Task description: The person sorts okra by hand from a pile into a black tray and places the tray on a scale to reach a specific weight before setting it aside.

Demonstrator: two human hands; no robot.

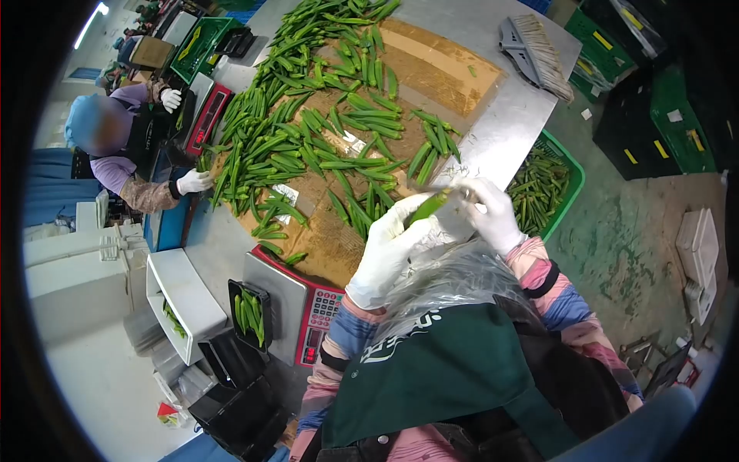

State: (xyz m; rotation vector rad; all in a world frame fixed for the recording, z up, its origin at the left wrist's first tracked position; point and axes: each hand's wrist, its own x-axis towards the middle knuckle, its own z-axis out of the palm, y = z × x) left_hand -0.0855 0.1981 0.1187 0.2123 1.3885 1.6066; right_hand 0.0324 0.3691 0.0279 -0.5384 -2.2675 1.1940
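Observation:
My gloved left hand is closed on a green okra pod, held up over the near edge of the table. Close by on its right, my gloved right hand has its fingers bent at the pod's stem end. A thin, blurred dark sliver shows between the hands; I cannot make out what it is or what the right fingers hold. Beyond both hands, a large heap of okra spreads over flattened cardboard on the metal table.
Left of me stands a red scale with a black tray of okra. A green crate holding okra pieces is at right. A brush lies on the far table corner. Across, a co-worker's gloved hand touches the heap.

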